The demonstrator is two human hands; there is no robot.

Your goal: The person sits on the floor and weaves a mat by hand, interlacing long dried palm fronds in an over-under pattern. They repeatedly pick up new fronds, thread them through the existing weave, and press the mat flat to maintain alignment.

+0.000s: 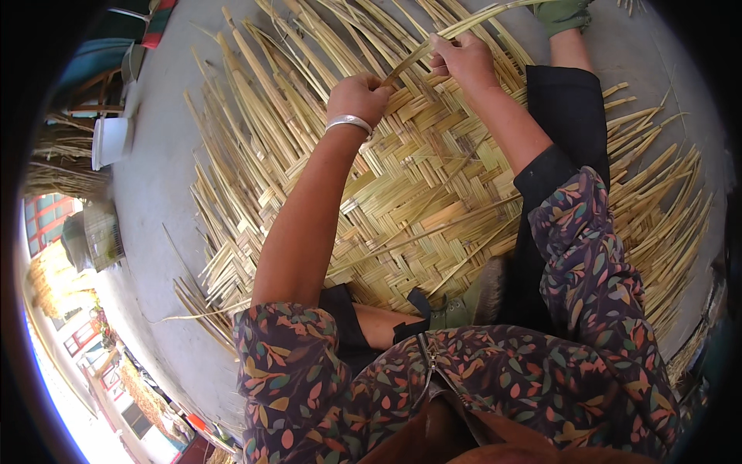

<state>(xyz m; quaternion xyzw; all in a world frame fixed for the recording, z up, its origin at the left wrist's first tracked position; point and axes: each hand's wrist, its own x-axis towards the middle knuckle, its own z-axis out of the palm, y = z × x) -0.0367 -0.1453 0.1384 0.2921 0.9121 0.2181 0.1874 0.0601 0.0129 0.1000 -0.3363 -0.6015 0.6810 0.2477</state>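
Note:
A partly woven mat of split reed strips [423, 185] lies on the floor in front of me, its twill pattern dense in the middle. Long loose strip ends [278, 98] fan out past its far and left edges. My left hand [359, 101], with a silver bangle [349, 120] at the wrist, pinches one end of a pale reed strip [414, 57] close over the far edge of the weave. Farther up the same strip, my right hand [464, 61] grips it between thumb and fingers. The strip runs on past that hand towards the top right.
My green shoe [562, 16] rests on the concrete floor [156, 191] at the top right; the other shoe [455, 310] is on the mat. More strip ends [661, 203] spread to the right. A white bucket [112, 142], stacked sticks [69, 156] and a wire cage [103, 235] stand at the left.

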